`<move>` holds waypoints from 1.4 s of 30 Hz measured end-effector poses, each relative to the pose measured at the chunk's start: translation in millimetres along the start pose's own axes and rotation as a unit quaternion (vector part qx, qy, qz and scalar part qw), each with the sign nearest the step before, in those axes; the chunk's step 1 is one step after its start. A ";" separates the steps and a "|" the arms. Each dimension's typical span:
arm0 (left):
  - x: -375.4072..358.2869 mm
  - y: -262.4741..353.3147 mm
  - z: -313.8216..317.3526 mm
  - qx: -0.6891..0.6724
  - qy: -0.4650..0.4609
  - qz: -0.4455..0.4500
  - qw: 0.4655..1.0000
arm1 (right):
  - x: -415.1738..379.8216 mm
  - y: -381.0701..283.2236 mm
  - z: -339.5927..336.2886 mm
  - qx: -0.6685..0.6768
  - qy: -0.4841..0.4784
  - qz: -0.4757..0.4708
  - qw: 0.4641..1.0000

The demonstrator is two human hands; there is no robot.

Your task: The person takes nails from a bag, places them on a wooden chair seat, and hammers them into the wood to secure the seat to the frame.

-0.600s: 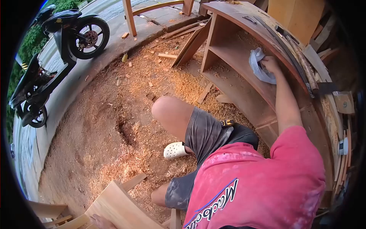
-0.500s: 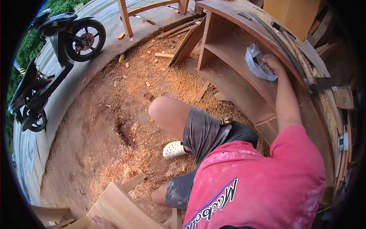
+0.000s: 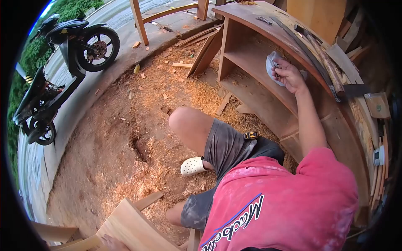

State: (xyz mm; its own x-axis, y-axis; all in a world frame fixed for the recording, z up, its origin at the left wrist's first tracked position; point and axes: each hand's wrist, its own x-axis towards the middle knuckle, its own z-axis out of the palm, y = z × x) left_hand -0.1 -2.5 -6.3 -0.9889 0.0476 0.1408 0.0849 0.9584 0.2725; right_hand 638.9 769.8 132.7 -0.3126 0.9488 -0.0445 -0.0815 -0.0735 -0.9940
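Note:
My right hand (image 3: 288,75) is raised in front of the wooden shelf unit (image 3: 261,77), its palm turned up and its fingers curled together. Something small and dark shows at the fingertips, too small to name. Behind the hand, on the shelf, sits a translucent plastic bag (image 3: 271,72), partly covered by the fingers. My left hand (image 3: 112,242) lies flat on a pale curved wooden piece (image 3: 132,226) at the bottom edge; part of that hand is cut off by the frame.
Wood shavings (image 3: 142,180) and offcuts cover the dirt floor. A motorbike (image 3: 67,71) stands at the left by the road. On top of the shelf unit lie a long dark strip (image 3: 301,50), a hammer-like tool (image 3: 307,33) and sticks. Stacked boards (image 3: 379,167) line the right side.
My right hand has drawn out of the plastic bag and turned palm up, its fingers curled. The bag has shifted slightly. My left hand stays on the wooden piece.

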 end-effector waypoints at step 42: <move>-223.6 455.0 -50.3 -0.619 -0.018 0.216 0.755 | -125.9 37.9 367.1 0.310 -0.420 0.253 0.815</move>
State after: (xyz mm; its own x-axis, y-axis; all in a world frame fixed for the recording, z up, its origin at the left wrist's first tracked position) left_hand 265.9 408.8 134.0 -0.8366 0.3095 0.4519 0.4282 -0.1450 0.8920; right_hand 327.8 534.8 137.4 -0.9706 0.2231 -0.0900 -0.1216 -0.7778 -0.6167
